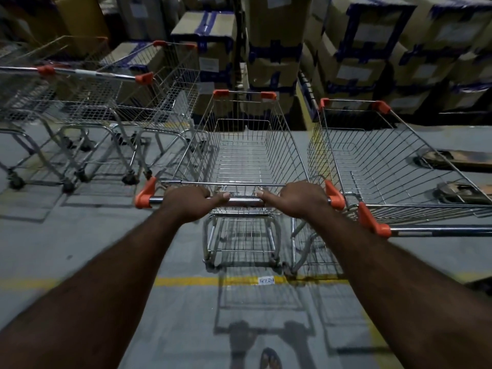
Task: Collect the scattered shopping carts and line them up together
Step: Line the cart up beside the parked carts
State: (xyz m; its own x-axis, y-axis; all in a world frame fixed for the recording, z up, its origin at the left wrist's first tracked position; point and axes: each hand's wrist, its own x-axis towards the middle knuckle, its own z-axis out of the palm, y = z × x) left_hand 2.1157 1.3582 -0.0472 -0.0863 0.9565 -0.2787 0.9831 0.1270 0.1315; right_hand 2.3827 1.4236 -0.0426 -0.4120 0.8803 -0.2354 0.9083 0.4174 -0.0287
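A wire shopping cart (245,155) with orange corner caps stands straight ahead of me. My left hand (190,202) and my right hand (300,199) both grip its metal handle bar (246,201), thumbs pointing inward along the bar. A second cart (386,166) stands close beside it on the right, facing the same way, its handle (439,230) a little nearer to me. On the left, two or three more carts (101,107) stand nested together and turned sideways.
Stacks of taped cardboard boxes (359,54) fill the far side behind the carts. A yellow line (191,281) crosses the grey concrete floor under the cart. Pallet-jack forks (458,161) lie on the floor at the right. A sandalled foot (270,359) shows at the bottom.
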